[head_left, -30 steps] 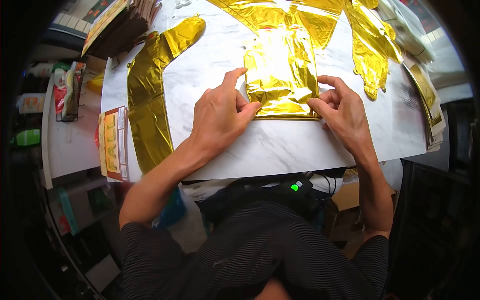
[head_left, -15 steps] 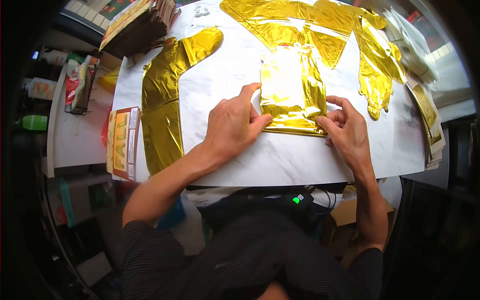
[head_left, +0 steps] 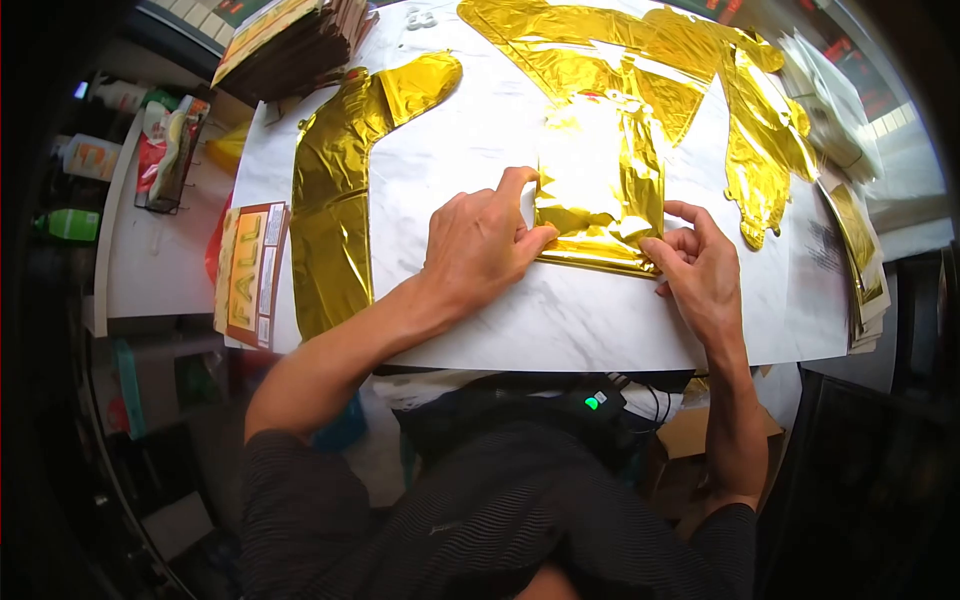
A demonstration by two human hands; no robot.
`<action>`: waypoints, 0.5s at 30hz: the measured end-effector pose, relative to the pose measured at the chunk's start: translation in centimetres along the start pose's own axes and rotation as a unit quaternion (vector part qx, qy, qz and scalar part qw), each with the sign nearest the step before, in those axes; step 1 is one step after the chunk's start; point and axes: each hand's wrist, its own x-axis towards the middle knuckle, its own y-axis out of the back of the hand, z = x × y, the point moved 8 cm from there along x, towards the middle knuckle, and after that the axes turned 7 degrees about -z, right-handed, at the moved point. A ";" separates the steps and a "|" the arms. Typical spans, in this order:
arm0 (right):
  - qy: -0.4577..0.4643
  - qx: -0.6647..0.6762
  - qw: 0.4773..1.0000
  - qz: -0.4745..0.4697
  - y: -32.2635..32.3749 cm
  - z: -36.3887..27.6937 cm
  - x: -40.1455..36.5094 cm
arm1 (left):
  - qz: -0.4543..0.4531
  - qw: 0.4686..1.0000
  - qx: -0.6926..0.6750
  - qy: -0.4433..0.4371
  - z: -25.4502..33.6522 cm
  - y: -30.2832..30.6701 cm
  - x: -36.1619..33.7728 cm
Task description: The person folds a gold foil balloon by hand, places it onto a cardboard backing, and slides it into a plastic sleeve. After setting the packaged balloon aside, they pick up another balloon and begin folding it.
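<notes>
A folded gold foil balloon (head_left: 605,195) lies flat on the white marbled table in front of me, its surface glaring brightly. My left hand (head_left: 472,238) grips its lower left corner, thumb on top and index finger along the left side. At the lower right corner, my right hand (head_left: 703,268) pinches the edge between thumb and fingers. The undersides of both grips are hidden. Another gold foil balloon (head_left: 332,215), long and bent, is spread out left of my left hand. Beyond the folded one lies more gold foil (head_left: 640,50), with a further piece (head_left: 755,150) to the right.
A stack of printed packets (head_left: 290,50) stands at the table's back left. One packet marked "FALL" (head_left: 250,275) lies at the left edge. Clear plastic bags (head_left: 825,105) and a pile of packets with gold foil (head_left: 855,240) are on the right. A cardboard box (head_left: 715,440) sits below the table.
The view has shifted slightly, so the table items appear a little further right. Both hands keep hold of the folded balloon's near corners, with hardly any movement.
</notes>
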 end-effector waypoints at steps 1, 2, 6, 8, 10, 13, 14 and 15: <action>0.003 -0.002 1.000 -0.003 -0.1 -0.1 0.0 | 0.004 1.000 0.000 0.003 -0.1 0.1 0.0; 0.000 0.000 1.000 -0.004 -0.1 -0.1 0.0 | 0.011 0.999 0.026 -0.017 0.3 0.1 -0.1; -0.002 0.003 1.000 -0.008 -0.1 -0.1 0.0 | 0.054 0.989 0.097 -0.093 1.0 0.1 -0.6; -0.002 0.008 1.000 -0.008 0.0 -0.2 0.0 | 0.045 0.990 0.098 -0.095 1.0 0.0 -0.5; -0.003 0.013 1.000 -0.006 -0.1 -0.2 0.0 | 0.036 0.990 0.098 -0.097 1.1 0.1 -0.4; -0.005 0.018 1.000 0.004 0.1 -0.1 0.0 | -0.006 0.988 0.109 -0.107 1.9 0.4 0.1; 0.004 0.020 1.000 0.000 0.0 -0.2 -0.1 | -0.001 0.983 0.135 -0.121 2.6 1.1 0.3; 0.012 0.023 1.000 -0.004 0.1 -0.3 -0.1 | 0.005 0.978 0.161 -0.136 3.2 1.3 0.6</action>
